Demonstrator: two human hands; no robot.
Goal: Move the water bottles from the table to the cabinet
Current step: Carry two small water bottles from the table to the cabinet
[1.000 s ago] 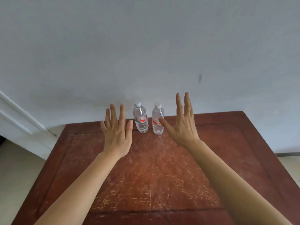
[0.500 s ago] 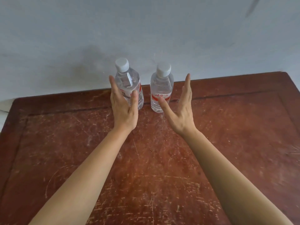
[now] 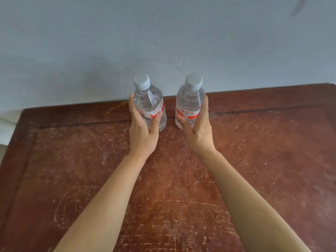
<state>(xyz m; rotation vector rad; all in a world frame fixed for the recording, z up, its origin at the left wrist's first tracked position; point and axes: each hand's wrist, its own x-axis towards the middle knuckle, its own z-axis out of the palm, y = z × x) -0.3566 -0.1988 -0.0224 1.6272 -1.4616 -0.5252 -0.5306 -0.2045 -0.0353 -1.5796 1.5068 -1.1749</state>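
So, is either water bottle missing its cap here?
No, the left water bottle has a grey cap on, and the right water bottle has one too.

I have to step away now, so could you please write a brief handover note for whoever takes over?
Left hand: wrapped round the left clear plastic water bottle with a white cap and red label.
Right hand: wrapped round the matching right water bottle; each grip sits at the label.
Both bottles stand upright at the far edge of the scratched red-brown wooden table, by the grey wall.
Done: both grasped. Left: lift them and carry them to the cabinet, which is not in view.
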